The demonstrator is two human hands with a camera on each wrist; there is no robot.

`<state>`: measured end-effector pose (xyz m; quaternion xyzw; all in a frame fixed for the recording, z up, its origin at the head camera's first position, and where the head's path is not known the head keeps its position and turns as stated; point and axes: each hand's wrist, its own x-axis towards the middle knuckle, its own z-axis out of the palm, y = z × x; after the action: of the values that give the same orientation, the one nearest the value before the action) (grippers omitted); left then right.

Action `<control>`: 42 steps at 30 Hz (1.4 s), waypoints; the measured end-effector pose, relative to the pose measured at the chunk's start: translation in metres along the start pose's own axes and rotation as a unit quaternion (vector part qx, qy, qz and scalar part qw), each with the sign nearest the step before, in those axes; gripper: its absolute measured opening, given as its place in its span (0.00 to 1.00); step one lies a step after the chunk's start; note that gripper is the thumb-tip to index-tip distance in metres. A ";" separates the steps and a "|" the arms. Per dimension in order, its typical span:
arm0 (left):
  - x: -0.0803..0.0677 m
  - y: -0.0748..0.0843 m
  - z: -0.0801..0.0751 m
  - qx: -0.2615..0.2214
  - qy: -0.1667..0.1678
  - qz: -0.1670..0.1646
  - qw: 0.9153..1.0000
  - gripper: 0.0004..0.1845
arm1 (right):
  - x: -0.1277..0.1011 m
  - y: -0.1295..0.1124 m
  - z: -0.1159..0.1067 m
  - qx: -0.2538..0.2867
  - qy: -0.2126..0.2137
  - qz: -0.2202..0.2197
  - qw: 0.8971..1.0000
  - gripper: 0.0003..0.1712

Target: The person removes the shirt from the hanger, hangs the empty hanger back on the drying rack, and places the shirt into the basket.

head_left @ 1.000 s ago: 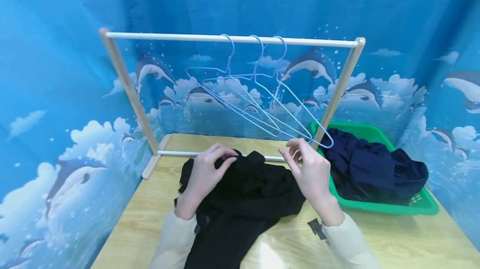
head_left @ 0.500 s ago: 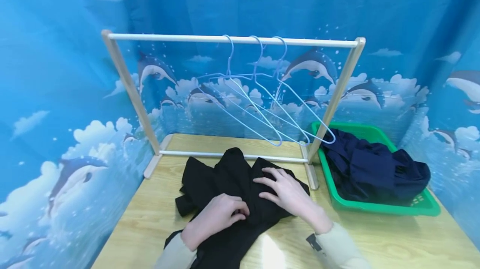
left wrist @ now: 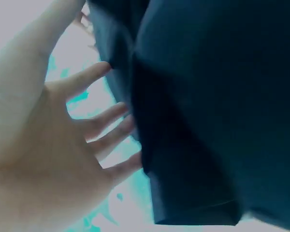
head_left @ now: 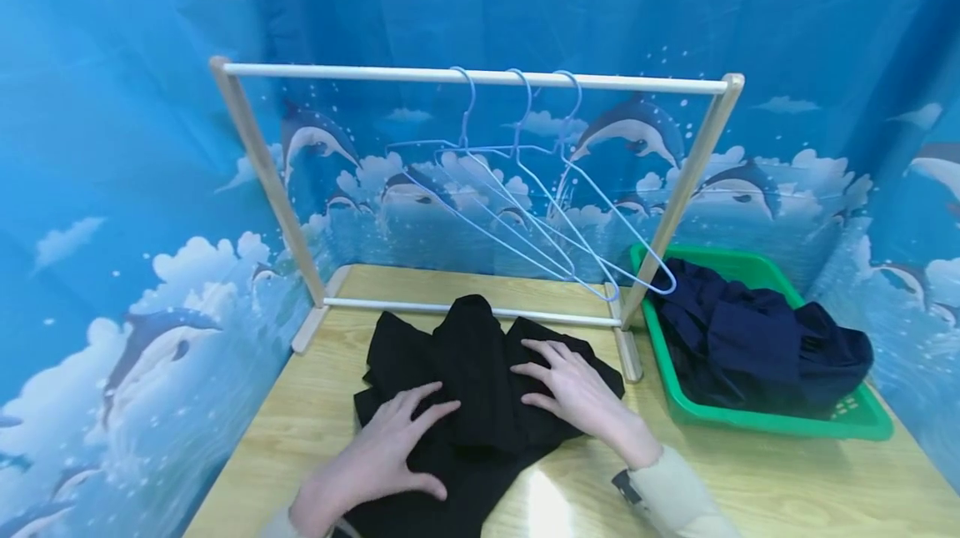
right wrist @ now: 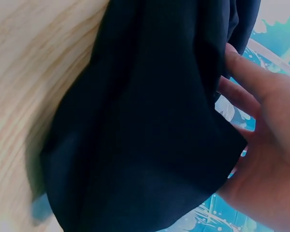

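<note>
A black garment [head_left: 480,379] lies bunched on the table, with folds standing up in its middle; its exact kind does not show. My left hand [head_left: 378,455] is over its near left part, thumb and fingers spread. In the left wrist view the fingertips of my left hand [left wrist: 63,130] meet the edge of the dark cloth [left wrist: 198,111]. On the right side of the garment rests my right hand [head_left: 573,388], its fingers spread and fairly straight. The right wrist view shows my right hand [right wrist: 266,121] beside the cloth [right wrist: 145,130], its fingertips partly hidden behind it.
A wooden rack with a white top bar [head_left: 337,72] stands behind the garment. Three light-blue wire hangers [head_left: 517,150] hang from it. At the right, a green basket [head_left: 780,425] holds dark navy cloth [head_left: 757,338]. A dolphin-print curtain [head_left: 360,4] surrounds the wooden table [head_left: 277,455].
Both hands have come down from the garment's far edge, where the left pinched it. The left hand has then drawn nearer and spread its fingers. The hangers have swung slightly.
</note>
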<state>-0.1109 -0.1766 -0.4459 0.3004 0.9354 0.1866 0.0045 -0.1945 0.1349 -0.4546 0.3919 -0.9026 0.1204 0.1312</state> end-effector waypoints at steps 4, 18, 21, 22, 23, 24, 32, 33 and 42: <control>-0.016 0.002 0.010 0.006 -0.052 0.031 0.998 0.58 | 0.000 0.001 0.002 0.004 -0.008 0.003 1.000 0.23; 0.003 -0.017 0.025 0.110 0.041 0.076 0.990 0.27 | -0.006 0.008 0.008 0.010 -0.066 0.069 0.995 0.22; 0.015 -0.022 0.016 0.121 0.082 0.083 0.986 0.19 | -0.009 0.010 0.008 0.011 -0.076 0.084 0.994 0.22; 0.019 -0.023 0.012 0.120 0.093 0.079 0.985 0.17 | -0.011 0.011 0.007 0.009 -0.078 0.088 0.993 0.22; 0.024 -0.024 0.008 0.121 0.104 0.075 0.984 0.16 | -0.012 0.012 0.007 0.008 -0.079 0.092 0.993 0.22; 0.029 -0.025 0.003 0.120 0.115 0.068 0.984 0.15 | -0.013 0.013 0.006 0.006 -0.080 0.095 0.992 0.22; 0.091 -0.018 -0.031 0.084 0.221 0.021 0.971 0.16 | -0.019 0.017 0.006 -0.017 -0.070 0.094 0.993 0.18; 0.101 -0.015 -0.031 0.080 0.230 0.019 0.970 0.15 | -0.019 0.017 0.006 -0.023 -0.068 0.091 0.993 0.17; 0.167 -0.004 0.016 0.138 0.146 -0.048 0.979 0.27 | -0.022 0.018 0.005 -0.018 -0.031 0.093 0.995 0.18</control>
<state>-0.2481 -0.0804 -0.4451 0.2228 0.9560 0.0972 -0.1643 -0.1940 0.1599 -0.4688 0.3077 -0.9406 0.1038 0.0989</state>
